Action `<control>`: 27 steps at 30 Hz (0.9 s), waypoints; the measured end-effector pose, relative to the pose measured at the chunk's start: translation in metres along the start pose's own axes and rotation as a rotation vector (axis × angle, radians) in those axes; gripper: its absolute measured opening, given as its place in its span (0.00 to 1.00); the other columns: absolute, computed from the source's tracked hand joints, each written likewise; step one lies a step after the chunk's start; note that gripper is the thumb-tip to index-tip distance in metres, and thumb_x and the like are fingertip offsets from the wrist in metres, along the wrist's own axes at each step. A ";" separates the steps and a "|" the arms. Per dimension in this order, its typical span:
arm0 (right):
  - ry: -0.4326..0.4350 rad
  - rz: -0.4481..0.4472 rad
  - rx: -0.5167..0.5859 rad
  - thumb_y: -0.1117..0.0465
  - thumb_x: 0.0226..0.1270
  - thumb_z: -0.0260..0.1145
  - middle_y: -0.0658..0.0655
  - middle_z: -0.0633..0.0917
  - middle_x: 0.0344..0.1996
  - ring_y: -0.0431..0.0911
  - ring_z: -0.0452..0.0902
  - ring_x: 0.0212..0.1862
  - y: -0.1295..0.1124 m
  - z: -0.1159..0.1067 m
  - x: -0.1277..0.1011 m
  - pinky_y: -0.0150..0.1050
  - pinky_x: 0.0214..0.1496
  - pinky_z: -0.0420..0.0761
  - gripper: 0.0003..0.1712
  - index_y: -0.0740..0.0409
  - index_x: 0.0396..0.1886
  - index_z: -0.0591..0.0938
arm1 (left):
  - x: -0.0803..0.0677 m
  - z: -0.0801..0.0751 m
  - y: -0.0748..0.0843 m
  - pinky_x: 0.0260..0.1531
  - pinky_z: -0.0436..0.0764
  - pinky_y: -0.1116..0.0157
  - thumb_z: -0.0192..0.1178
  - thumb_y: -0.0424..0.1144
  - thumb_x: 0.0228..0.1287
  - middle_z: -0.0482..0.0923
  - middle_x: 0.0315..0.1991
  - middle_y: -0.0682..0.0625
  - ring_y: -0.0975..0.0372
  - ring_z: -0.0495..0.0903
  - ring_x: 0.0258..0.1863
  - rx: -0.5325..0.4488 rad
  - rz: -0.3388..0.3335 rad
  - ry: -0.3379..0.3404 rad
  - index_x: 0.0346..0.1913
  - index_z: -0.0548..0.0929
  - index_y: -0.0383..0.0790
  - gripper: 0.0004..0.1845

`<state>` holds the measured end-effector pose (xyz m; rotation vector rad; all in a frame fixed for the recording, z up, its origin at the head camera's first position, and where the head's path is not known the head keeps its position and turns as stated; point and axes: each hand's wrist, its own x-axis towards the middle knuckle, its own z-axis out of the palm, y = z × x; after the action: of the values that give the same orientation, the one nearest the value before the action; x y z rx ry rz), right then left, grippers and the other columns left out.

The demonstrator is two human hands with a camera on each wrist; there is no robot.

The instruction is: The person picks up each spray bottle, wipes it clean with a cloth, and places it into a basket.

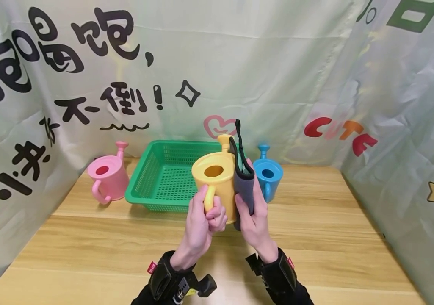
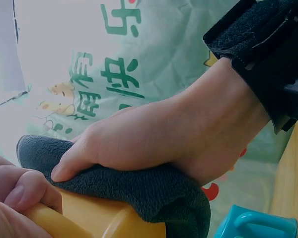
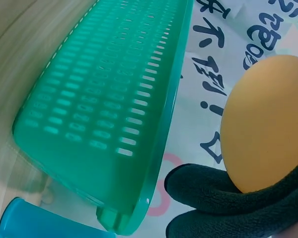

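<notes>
In the head view, a yellow watering can [image 1: 224,190] is held up off the table with its opening towards me. My left hand [image 1: 197,222] grips its handle, fingers curled round it. A dark grey cloth [image 1: 244,192] with black edging is in my right hand [image 1: 256,218], which holds it against the can's right side, thumb in front. The left wrist view shows the cloth [image 2: 164,191] draped along the yellow can [image 2: 92,213] under the right thumb. In the right wrist view, the can's round bottom [image 3: 268,124] meets the folded cloth [image 3: 228,208].
A green perforated basket [image 1: 136,192] stands on the wooden table [image 1: 316,237] behind the can. To its left is a pink watering can [image 1: 111,182]; on the right stands a blue watering can [image 1: 274,178]. A printed fabric curtain [image 1: 277,76] hangs behind and along the sides.
</notes>
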<state>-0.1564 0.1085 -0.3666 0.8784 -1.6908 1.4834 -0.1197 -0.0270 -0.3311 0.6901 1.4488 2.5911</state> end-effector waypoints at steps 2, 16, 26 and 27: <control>0.003 0.024 -0.001 0.81 0.68 0.52 0.57 0.64 0.78 0.48 0.61 0.77 -0.001 -0.001 0.000 0.37 0.79 0.62 0.36 0.73 0.75 0.57 | -0.001 0.000 0.000 0.12 0.45 0.65 0.24 0.49 0.83 0.47 0.10 0.54 0.61 0.45 0.11 0.002 -0.003 -0.002 0.15 0.59 0.56 0.30; 0.139 0.088 -0.056 0.78 0.70 0.52 0.46 0.79 0.54 0.35 0.75 0.56 -0.004 0.001 -0.009 0.28 0.62 0.74 0.17 0.81 0.56 0.71 | -0.005 0.003 -0.001 0.08 0.48 0.66 0.25 0.50 0.83 0.47 0.10 0.50 0.58 0.46 0.09 0.061 0.175 -0.077 0.17 0.54 0.45 0.30; 0.129 0.137 -0.035 0.78 0.70 0.50 0.39 0.78 0.52 0.32 0.75 0.52 -0.007 -0.001 -0.009 0.25 0.56 0.74 0.16 0.81 0.55 0.71 | -0.005 0.002 0.004 0.07 0.49 0.67 0.20 0.42 0.83 0.48 0.10 0.50 0.59 0.46 0.08 0.047 0.291 -0.156 0.17 0.55 0.45 0.29; 0.125 0.151 -0.023 0.78 0.71 0.49 0.38 0.78 0.52 0.32 0.75 0.51 -0.008 -0.004 -0.007 0.25 0.55 0.75 0.16 0.81 0.56 0.71 | -0.006 0.002 0.005 0.07 0.50 0.67 0.19 0.41 0.83 0.48 0.10 0.50 0.59 0.47 0.08 0.044 0.300 -0.174 0.17 0.55 0.45 0.29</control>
<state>-0.1458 0.1119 -0.3687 0.6443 -1.7081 1.5812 -0.1131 -0.0297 -0.3279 1.1897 1.4500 2.6303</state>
